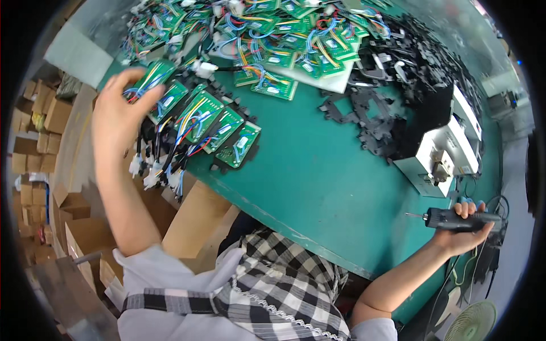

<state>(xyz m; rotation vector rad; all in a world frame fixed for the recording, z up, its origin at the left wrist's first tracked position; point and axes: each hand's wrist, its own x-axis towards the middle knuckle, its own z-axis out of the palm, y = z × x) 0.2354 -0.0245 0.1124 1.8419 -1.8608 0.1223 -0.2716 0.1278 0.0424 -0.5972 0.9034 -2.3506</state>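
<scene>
At the table's left edge, my left hand (116,108) curls its thumb and fingers around a green circuit board (157,74) with coloured wires. Beside it a row of similar boards (200,115) lies on black plastic frames, their wire bundles and white connectors (152,177) hanging over the near edge. The closest board in the row (243,145) sits on a black frame. Over on the right, my right hand (455,238) is wrapped round a black electric screwdriver (463,219), its thin bit pointing left, away from the boards' row.
A large heap of wired green boards (284,42) covers the back of the green table (307,170), partly on a white sheet (335,81). Black plastic frames (418,62) pile up at the back right. Near them stands a white and black box-shaped device (438,153). Cartons (85,227) stand on the left, a fan (472,323) at lower right.
</scene>
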